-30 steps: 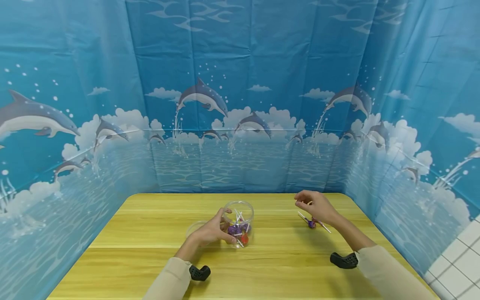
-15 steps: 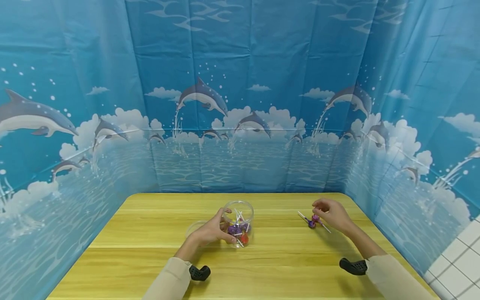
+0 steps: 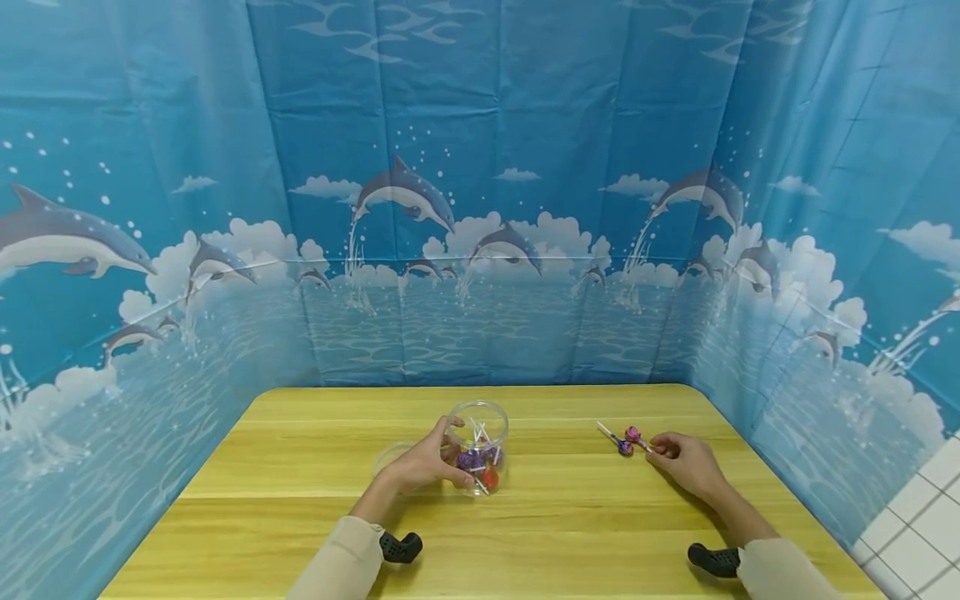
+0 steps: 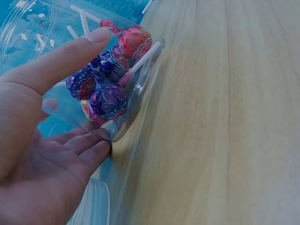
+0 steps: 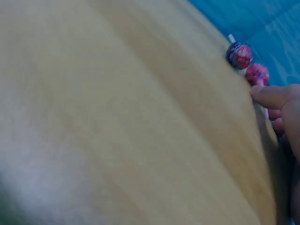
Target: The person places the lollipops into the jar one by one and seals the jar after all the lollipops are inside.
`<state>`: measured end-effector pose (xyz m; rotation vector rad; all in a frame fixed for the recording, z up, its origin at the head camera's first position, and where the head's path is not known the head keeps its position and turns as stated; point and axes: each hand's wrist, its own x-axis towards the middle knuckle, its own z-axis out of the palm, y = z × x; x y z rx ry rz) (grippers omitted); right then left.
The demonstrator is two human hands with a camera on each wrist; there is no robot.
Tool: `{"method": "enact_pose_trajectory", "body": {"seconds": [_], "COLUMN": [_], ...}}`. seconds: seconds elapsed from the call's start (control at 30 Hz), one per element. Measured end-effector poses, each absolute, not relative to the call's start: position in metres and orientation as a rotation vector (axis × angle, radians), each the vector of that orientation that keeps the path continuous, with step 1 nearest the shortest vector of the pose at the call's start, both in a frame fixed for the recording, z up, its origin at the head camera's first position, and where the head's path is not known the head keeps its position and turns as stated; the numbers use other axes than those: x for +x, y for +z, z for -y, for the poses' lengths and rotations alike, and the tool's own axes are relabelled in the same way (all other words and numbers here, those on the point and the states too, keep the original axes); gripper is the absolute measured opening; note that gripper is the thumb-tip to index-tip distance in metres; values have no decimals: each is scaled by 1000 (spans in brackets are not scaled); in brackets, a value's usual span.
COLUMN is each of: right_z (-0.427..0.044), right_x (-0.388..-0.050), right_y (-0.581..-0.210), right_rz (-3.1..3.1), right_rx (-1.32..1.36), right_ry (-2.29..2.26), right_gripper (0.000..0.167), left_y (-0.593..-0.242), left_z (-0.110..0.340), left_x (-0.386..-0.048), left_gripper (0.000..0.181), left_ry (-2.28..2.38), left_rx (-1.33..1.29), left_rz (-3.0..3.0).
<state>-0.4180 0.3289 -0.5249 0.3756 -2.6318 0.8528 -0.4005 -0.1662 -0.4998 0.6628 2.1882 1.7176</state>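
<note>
A clear plastic jar (image 3: 480, 433) stands on the table with several wrapped lollipops (image 4: 108, 93) inside, purple and red ones among them, their white sticks poking in various directions. My left hand (image 3: 423, 462) grips the jar from its left side, thumb in front and fingers around the back. Over on the right, a pink lollipop (image 3: 633, 434) and a purple lollipop (image 3: 625, 448) lie with their heads close together. My right hand (image 3: 690, 464) pinches the stick of the pink one between thumb and fingers; in the right wrist view the thumb (image 5: 269, 96) covers part of that stick.
A clear round lid (image 3: 390, 454) lies on the yellow wooden table (image 3: 555, 525), partly behind my left hand. Blue dolphin-print curtains (image 3: 480, 333) hang around the table's back and sides. White tiles (image 3: 918, 517) show at the lower right.
My right hand has moved right and down from above the two loose lollipops to the pink one's stick, which it now pinches. The left hand and jar have stayed put.
</note>
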Motion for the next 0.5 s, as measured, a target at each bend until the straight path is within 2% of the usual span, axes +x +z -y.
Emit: {"method": "enact_pose_trajectory", "body": {"seconds": [0.17, 0.5], "right_z": [-326, -328], "right_x": [-419, -418], "right_y": [-530, -530], "right_rz": [2623, 2637], "right_rx": [370, 282], "right_ry": [793, 818], "right_gripper": [14, 15], "left_y": [-500, -501], "left_z": [167, 164], "left_x": [-400, -400], "left_gripper": [94, 98], "left_ry": [1725, 1739], "left_rx": [665, 652], "left_rz": [-2200, -2166]}}
